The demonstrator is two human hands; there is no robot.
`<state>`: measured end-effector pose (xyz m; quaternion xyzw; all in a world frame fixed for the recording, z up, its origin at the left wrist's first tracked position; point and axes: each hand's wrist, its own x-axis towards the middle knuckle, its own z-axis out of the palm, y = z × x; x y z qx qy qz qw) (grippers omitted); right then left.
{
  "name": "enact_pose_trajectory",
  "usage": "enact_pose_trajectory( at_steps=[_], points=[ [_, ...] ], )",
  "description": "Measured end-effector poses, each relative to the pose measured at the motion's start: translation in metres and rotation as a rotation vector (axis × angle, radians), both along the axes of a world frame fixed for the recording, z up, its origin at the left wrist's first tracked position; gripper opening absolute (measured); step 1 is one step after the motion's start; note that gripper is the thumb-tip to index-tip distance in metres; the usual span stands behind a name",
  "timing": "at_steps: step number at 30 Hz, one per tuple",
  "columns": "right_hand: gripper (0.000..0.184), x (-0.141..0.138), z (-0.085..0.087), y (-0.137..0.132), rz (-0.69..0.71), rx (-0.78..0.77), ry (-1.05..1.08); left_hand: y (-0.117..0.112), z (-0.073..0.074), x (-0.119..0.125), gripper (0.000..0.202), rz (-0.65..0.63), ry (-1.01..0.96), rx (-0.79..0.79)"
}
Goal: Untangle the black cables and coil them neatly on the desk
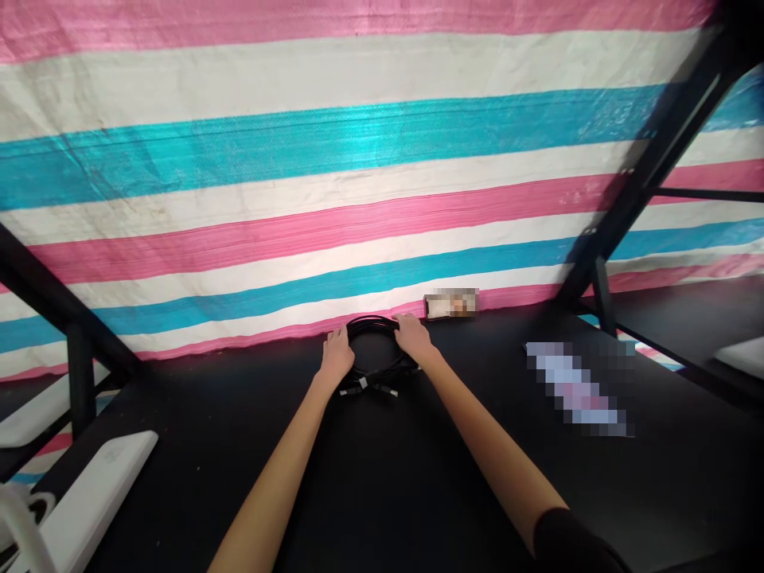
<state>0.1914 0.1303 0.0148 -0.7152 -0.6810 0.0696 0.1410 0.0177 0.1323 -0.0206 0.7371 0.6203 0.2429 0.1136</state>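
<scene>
A coil of black cable [382, 372] lies on the black tabletop [382, 485], close to the back edge. Its light-coloured plugs [391, 392] stick out at the near side, and a small pale piece sits beside them. On the coil's left side my left hand [338, 354] is closed around the loops. My right hand [413, 336] grips the upper right side, fingers curled over the cable. The undersides of the fingers are hidden.
Behind the table hangs a striped plastic sheet [358, 183]. A small box [440, 308], partly blurred, stands at the back edge. A blurred flat item [573, 386] lies to the right. White bar [101, 493] lies left. Black frame posts [633, 183] slant up at both sides.
</scene>
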Motion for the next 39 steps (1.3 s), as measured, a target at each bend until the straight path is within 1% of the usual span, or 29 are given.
enact_pose_trajectory(
  at_steps=[4, 9, 12, 17, 24, 28, 30, 32, 36, 39],
  points=[
    [0.051, -0.007, -0.001, -0.001, 0.108, 0.026, -0.052, -0.001, -0.001, 0.006, 0.06, -0.029, 0.052, 0.008],
    [0.064, -0.013, -0.012, 0.0, 0.183, -0.082, -0.114, -0.002, -0.004, 0.011, 0.061, -0.046, 0.112, -0.017],
    [0.07, -0.013, -0.016, 0.002, 0.191, -0.129, -0.137, -0.003, -0.005, 0.01, 0.062, -0.051, 0.142, -0.028],
    [0.072, -0.013, -0.016, 0.003, 0.195, -0.172, -0.143, -0.004, -0.005, 0.011, 0.062, -0.047, 0.164, -0.034],
    [0.073, -0.012, -0.016, 0.002, 0.179, -0.163, -0.104, -0.003, -0.005, 0.011, 0.06, -0.055, 0.13, -0.041],
    [0.068, -0.013, -0.009, -0.001, 0.147, -0.143, -0.053, -0.003, -0.003, 0.007, 0.06, -0.066, 0.079, -0.058],
    [0.066, -0.011, -0.003, -0.002, 0.127, -0.143, -0.025, -0.003, 0.002, 0.005, 0.059, -0.064, 0.041, -0.06],
    [0.065, -0.006, 0.005, -0.003, 0.11, -0.158, -0.002, -0.003, 0.012, 0.001, 0.055, -0.052, -0.005, -0.048],
    [0.06, 0.011, 0.019, -0.002, 0.112, -0.227, 0.036, -0.002, 0.043, -0.013, 0.04, -0.026, -0.115, -0.004],
    [0.055, 0.022, 0.024, -0.001, 0.111, -0.261, 0.072, -0.002, 0.064, -0.029, 0.037, 0.007, -0.179, -0.007]
  ],
)
